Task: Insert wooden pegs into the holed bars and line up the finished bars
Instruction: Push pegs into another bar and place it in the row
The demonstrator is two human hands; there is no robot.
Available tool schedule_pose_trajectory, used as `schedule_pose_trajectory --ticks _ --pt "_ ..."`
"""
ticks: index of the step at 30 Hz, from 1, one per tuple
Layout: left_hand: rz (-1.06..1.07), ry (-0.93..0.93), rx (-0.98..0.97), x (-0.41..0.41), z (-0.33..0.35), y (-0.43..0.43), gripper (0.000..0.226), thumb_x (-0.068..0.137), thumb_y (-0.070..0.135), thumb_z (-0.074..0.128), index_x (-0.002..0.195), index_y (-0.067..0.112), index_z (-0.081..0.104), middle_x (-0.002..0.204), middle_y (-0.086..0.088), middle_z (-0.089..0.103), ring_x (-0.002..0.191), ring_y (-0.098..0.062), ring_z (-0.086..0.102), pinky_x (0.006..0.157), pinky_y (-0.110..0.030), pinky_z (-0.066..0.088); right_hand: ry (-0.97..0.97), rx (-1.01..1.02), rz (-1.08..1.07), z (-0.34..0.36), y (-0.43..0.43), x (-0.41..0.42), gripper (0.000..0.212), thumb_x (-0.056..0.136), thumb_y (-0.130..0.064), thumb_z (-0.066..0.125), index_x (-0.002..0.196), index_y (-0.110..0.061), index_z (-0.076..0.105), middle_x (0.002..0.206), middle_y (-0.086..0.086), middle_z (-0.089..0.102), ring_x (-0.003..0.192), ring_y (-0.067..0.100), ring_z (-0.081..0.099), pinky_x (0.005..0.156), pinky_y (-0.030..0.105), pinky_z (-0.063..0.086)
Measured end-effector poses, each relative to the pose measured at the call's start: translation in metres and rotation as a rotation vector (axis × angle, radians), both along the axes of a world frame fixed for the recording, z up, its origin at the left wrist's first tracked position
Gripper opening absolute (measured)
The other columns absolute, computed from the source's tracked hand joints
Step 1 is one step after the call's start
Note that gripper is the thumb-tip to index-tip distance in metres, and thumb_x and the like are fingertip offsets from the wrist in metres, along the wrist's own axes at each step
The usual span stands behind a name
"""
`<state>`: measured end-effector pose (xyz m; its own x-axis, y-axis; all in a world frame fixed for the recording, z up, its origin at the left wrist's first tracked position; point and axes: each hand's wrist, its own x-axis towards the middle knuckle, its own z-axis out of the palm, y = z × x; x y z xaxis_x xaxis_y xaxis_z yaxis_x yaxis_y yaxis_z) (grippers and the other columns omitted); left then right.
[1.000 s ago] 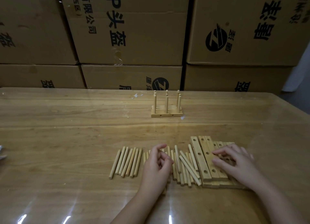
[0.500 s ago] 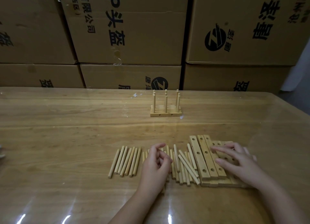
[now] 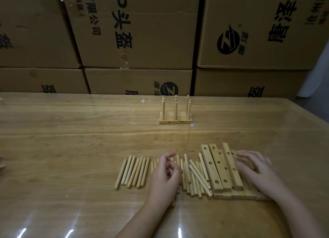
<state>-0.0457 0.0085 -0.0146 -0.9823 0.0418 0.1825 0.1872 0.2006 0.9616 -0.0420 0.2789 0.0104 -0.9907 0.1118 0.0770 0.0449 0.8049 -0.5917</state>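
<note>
Right hand (image 3: pixel 256 168) lies flat, fingers straight, on the holed bars (image 3: pixel 212 170); left hand (image 3: pixel 165 173) curls over loose pegs (image 3: pixel 195 173), grip unclear. Better to lift one bar clear before pegging.

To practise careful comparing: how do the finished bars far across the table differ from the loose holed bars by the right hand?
The finished bars carry upright pegs; the loose bars have empty holes. The finished bars sit side by side, lying crosswise; the loose bars point away from the person, piled in two layers. The right hand rests on the loose bars; nothing touches the finished bars. Both are pale wood.
</note>
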Motion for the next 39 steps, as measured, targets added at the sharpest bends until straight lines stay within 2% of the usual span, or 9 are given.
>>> schedule_pose_trajectory --ticks 4,11,14,17,20,24,28,33,39 --pt "0.003 -0.001 0.01 0.001 0.002 0.001 0.038 0.091 0.006 0.053 0.109 0.039 0.048 0.082 0.004 0.065 0.067 -0.013 0.06 0.065 -0.038 0.053 -0.043 0.147 0.012 -0.003 -0.006 -0.003 0.049 0.06 -0.079 0.041 0.088 -0.041 0.054 0.121 -0.021 0.036 0.124 0.011 0.03 0.107 0.047 0.02" --pt "-0.013 -0.002 0.026 0.004 0.006 0.0 0.033 0.093 0.009 0.054 0.108 0.037 0.051 0.082 -0.003 0.063 0.067 -0.009 0.057 0.065 -0.033 0.052 0.098 0.2 -0.143 -0.001 -0.012 -0.006 0.02 0.081 -0.039 0.06 0.067 -0.026 0.055 0.114 -0.012 0.048 0.109 0.016 0.046 0.098 0.044 0.031" --pt "-0.035 0.029 -0.023 0.005 0.008 0.0 0.024 0.093 0.014 0.057 0.102 0.036 0.059 0.082 -0.001 0.063 0.069 -0.011 0.058 0.068 -0.034 0.053 0.351 -0.054 -0.216 0.01 -0.035 0.003 0.013 0.084 -0.03 0.059 0.076 -0.024 0.052 0.097 -0.008 0.057 0.081 0.012 0.057 0.064 0.031 0.048" --pt "-0.068 0.062 -0.027 0.007 0.01 0.0 0.017 0.092 0.021 0.061 0.099 0.036 0.064 0.084 -0.002 0.07 0.076 -0.018 0.063 0.071 -0.035 0.054 0.393 -0.187 -0.099 0.018 -0.074 0.021 0.013 0.083 -0.026 0.061 0.078 -0.029 0.049 0.068 -0.005 0.06 0.053 0.008 0.058 0.037 0.018 0.041" --pt "-0.123 0.073 0.076 0.01 0.015 0.001 0.016 0.091 0.034 0.062 0.098 0.021 0.068 0.071 0.005 0.069 0.06 -0.005 0.059 0.06 -0.023 0.049 0.424 0.015 0.141 0.016 -0.112 0.038 0.017 0.079 -0.026 0.067 0.079 -0.026 0.05 0.063 -0.006 0.055 0.046 0.005 0.052 0.041 0.023 0.046" --pt "-0.088 0.059 0.173 0.009 0.011 -0.002 0.074 0.078 0.058 0.056 0.095 -0.014 0.056 0.064 -0.018 0.058 0.059 -0.012 0.054 0.058 -0.023 0.044 0.418 0.079 0.391 0.011 -0.126 0.043 0.023 0.079 -0.044 0.06 0.086 -0.023 0.053 0.08 -0.017 0.052 0.059 -0.006 0.047 0.051 0.012 0.039" --pt "-0.121 -0.093 0.416 0.002 0.013 -0.005 0.043 0.086 0.045 0.054 0.107 0.008 0.062 0.07 -0.003 0.068 0.06 -0.01 0.064 0.052 -0.019 0.048 0.483 0.159 0.353 0.007 -0.114 0.034 0.025 0.086 -0.046 0.047 0.093 -0.026 0.06 0.084 -0.025 0.049 0.076 -0.014 0.045 0.074 0.012 0.034" --pt "-0.047 -0.157 0.524 -0.002 0.014 -0.008 0.041 0.089 0.043 0.042 0.104 0.017 0.069 0.06 0.0 0.062 0.053 -0.008 0.058 0.05 -0.019 0.046 0.462 0.49 0.285 0.004 -0.106 0.028 0.028 0.064 -0.037 0.08 0.087 -0.026 0.067 0.075 -0.018 0.058 0.069 0.007 0.055 0.064 0.026 0.038" --pt "-0.042 -0.129 0.455 -0.002 0.013 -0.01 0.041 0.087 0.045 0.042 0.096 0.018 0.072 0.06 0.002 0.061 0.053 -0.006 0.057 0.051 -0.016 0.044 0.386 0.584 0.234 0.0 -0.118 0.031 0.05 0.053 -0.036 0.086 0.098 -0.018 0.071 0.072 -0.007 0.064 0.067 0.014 0.06 0.06 0.03 0.048"
